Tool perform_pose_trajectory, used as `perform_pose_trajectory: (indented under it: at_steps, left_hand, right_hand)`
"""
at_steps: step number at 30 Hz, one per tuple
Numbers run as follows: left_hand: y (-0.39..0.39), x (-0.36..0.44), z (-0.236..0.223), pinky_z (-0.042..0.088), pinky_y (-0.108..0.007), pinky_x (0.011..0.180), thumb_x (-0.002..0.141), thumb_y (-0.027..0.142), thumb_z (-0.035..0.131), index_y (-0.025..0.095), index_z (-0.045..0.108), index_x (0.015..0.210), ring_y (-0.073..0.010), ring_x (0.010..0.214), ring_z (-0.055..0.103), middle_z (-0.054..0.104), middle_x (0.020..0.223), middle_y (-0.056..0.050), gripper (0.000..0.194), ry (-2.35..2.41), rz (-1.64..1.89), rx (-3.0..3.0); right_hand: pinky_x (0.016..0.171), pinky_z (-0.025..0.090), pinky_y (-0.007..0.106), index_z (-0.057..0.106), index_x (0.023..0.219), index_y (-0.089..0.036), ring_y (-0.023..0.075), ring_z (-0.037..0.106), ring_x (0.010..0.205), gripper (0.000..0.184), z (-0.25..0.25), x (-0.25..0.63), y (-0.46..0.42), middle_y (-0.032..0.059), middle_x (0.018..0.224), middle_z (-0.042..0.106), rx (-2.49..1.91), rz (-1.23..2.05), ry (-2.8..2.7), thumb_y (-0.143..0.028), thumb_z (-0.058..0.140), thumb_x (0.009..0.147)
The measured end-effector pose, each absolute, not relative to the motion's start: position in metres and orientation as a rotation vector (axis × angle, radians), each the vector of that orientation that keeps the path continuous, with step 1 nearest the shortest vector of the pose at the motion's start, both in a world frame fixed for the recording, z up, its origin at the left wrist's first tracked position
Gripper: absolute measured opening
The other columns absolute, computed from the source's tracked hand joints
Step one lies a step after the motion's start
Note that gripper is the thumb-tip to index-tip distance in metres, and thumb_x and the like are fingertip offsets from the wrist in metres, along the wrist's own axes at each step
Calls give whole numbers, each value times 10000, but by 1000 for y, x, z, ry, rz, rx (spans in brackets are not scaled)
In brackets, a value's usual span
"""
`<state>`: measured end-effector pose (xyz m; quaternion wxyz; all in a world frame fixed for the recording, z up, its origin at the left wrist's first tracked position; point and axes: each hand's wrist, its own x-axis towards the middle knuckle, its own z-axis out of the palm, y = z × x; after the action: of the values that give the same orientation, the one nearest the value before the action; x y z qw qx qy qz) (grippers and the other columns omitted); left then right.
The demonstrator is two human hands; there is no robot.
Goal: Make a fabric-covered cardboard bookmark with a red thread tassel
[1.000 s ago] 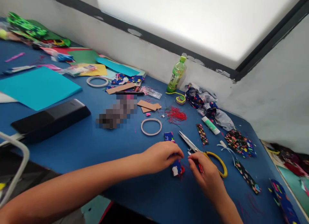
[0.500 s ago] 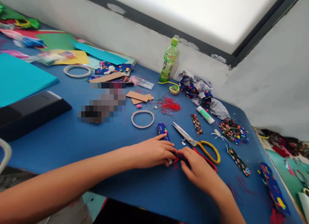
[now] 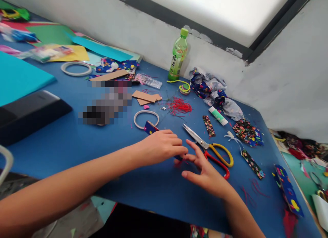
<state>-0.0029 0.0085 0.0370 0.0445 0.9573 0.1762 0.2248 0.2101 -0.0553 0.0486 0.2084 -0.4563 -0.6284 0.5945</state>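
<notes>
My left hand (image 3: 162,146) is closed over a blue patterned fabric strip (image 3: 150,128), whose far end sticks out past the knuckles beside a white ring (image 3: 146,119). My right hand (image 3: 203,171) lies just right of it with fingers spread, fingertips touching the strip's near end under my left fingers. A bit of red thread shows on the blue table (image 3: 153,186) below the two hands. Scissors (image 3: 205,145) with yellow and red handles lie right behind my right hand, blades pointing up-left.
A green bottle (image 3: 178,55) stands by the wall. Red threads (image 3: 179,106), a glue tube (image 3: 217,115), cardboard pieces (image 3: 146,97), patterned strips (image 3: 208,126) and a fabric pile (image 3: 212,91) lie behind. A black case (image 3: 28,113) and teal paper (image 3: 17,77) are on the left.
My left hand has turned the blue strip so its far end points left toward the ring. My right hand has opened from a pinch into spread fingers.
</notes>
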Motion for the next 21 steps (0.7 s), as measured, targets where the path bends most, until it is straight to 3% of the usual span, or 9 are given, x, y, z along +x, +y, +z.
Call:
perform_pose_trajectory:
  at_steps: [2,4,8,12,21]
  left_hand:
    - [8,-4,40,379,-293,668,961,195,457,191,639,966,-153,719,596,667,789,-9,182,586,674,2944]
    - [8,-5,43,361,-294,648,951,176,461,190,635,985,-151,711,594,665,777,-6,177,643,670,2958]
    - [8,-6,48,352,-304,643,970,230,419,175,643,884,-160,696,595,675,757,-10,246,758,720,2934]
    - [8,-7,50,368,-311,654,992,285,358,169,642,845,-171,676,600,674,741,-22,340,845,682,2895]
    - [9,-9,50,382,-283,654,985,287,370,164,643,839,-164,686,606,672,736,-30,334,887,592,2875]
  right_hand:
    - [887,467,311,227,1439,-230,139,609,926,750,44,206,-52,1,918,599,-1220,1767,-1616,-299,651,825]
    - [731,460,251,379,1358,-221,109,563,737,608,40,205,-49,-41,779,527,-1221,1792,-1565,-370,647,832]
    - [598,380,230,609,1100,-176,93,454,628,407,42,207,-45,-22,741,516,-1319,1739,-1612,-507,569,866]
    - [558,329,221,642,976,-165,94,424,616,405,47,214,-43,-16,713,522,-1379,1686,-1681,-543,528,884]
    - [503,323,213,621,885,-162,95,400,566,466,51,223,-39,-28,645,474,-1472,1562,-1732,-616,522,853]
